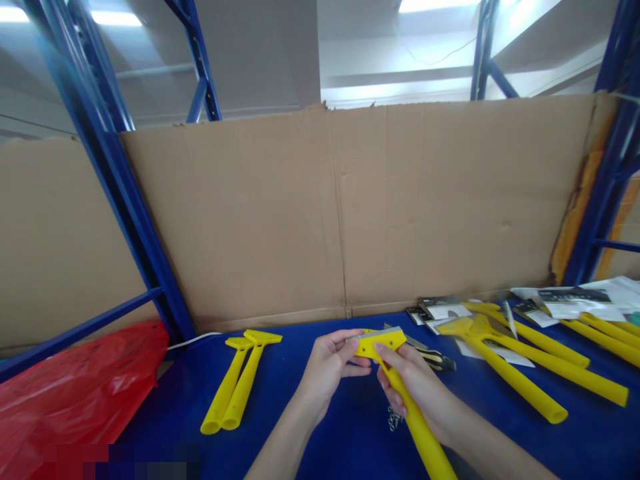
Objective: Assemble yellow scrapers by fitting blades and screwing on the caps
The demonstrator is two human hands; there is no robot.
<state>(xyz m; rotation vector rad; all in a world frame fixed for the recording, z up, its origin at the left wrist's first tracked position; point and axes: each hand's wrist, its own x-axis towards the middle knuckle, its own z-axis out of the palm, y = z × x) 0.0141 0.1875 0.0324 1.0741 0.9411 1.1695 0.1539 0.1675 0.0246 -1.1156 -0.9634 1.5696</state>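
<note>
Both hands hold a yellow scraper (423, 423) above the blue table, its head up and its long handle slanting down toward me. My left hand (327, 367) is closed on the left end of the head, thumb in front and fingers partly behind. My right hand (417, 383) grips the head's right side and the neck, thumb pressed on the front face. A thin metal strip lies along the head's top edge; some yellow shows behind it. Below my right hand lie small metal screws (394, 419), partly hidden. A utility knife (437, 360) lies just behind that hand.
Two yellow scrapers (245, 380) lie side by side at left. Several more yellow scrapers (525, 380) spread across the right, among blade packets (440, 308). A red plastic bag (95, 387) sits at far left. Cardboard (260, 227) and blue rack posts (135, 200) stand behind the table.
</note>
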